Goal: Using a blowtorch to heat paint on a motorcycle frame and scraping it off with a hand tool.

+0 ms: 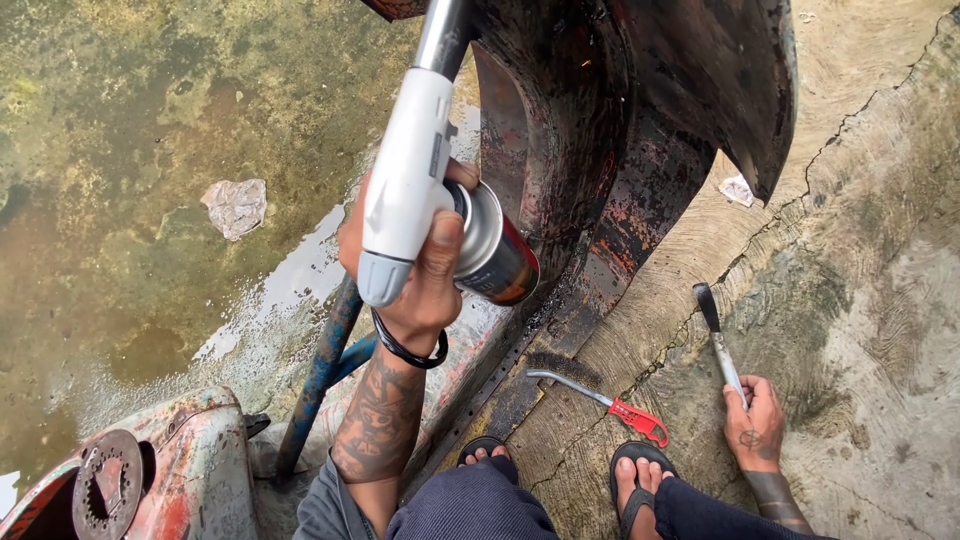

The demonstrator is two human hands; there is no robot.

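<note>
Centrally, a white gas blowtorch with its canister (440, 200) is gripped by the left hand (415, 280) — nozzle toward the top edge; lower right, a grey-handled scraper (722, 345) is clasped by the right hand (755, 425).

Flat daylight, sharp, slight edge distortion

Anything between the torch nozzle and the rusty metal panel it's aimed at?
Nothing visible. The left hand grips the white torch on its gas canister, nozzle pointing straight at the rusty panel with open air between. The wire brush lies on the concrete below; the right hand holds a scraper off to the side.
</note>
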